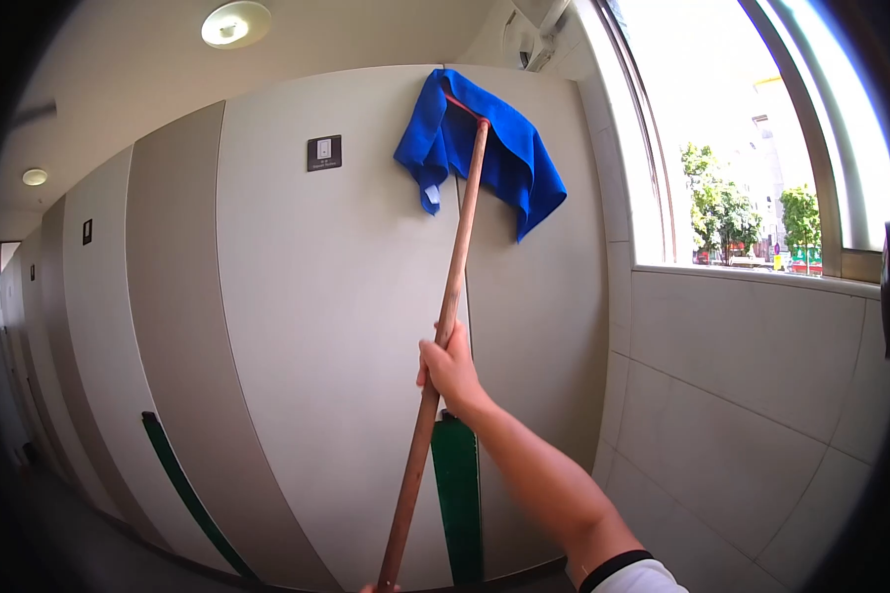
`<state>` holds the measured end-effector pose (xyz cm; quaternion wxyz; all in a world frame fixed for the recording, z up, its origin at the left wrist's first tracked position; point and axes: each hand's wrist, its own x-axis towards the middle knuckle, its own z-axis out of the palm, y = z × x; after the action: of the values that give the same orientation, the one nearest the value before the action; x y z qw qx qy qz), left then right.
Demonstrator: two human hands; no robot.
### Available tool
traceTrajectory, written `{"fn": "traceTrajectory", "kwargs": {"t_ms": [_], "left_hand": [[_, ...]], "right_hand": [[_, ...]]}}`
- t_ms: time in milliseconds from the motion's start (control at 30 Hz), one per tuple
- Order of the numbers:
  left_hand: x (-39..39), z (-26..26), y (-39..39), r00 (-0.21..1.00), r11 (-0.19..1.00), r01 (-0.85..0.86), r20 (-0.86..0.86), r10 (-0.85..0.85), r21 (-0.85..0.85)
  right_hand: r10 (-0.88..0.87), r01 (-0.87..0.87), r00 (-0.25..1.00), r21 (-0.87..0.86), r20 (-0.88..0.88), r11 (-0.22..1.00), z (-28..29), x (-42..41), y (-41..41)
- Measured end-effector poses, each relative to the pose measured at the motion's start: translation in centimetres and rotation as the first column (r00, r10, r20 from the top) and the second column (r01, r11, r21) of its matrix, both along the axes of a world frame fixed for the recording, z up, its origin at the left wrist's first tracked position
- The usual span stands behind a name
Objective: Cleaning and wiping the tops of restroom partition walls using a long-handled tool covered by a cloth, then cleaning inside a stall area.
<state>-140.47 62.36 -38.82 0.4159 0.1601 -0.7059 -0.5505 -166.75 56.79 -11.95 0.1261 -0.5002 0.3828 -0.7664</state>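
My right hand (451,368) grips a long wooden pole (466,230) around its middle, the forearm reaching up from the lower right. At the bottom edge a small bit of my left hand (377,588) shows, wrapped about the pole's lower part; the rest is cut off. A red crossbar head (466,110) tops the pole. Over it hangs a blue cloth (515,159) with a small white tag, draped against the upper part of a pale cubicle panel (341,296) and the seam beside it. The pole leans slightly, its top to the right.
A dark sign plate (324,153) is fixed on the pale panel. Green strips (457,497) run up the lower panel edges. A tiled wall (742,348) and a window (742,133) stand on the right. A round ceiling lamp (236,25) is overhead; more panels recede leftward.
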Motion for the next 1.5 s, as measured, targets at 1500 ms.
{"fn": "traceTrajectory", "kwargs": {"t_ms": [1500], "left_hand": [[-3.8,4.8,-2.4,0.987,0.996,-0.060,-0.143,0.069,0.062]], "right_hand": [[-0.425,0.482,0.798,0.030,-0.428,0.875,7.9,-1.9,-5.4]]}}
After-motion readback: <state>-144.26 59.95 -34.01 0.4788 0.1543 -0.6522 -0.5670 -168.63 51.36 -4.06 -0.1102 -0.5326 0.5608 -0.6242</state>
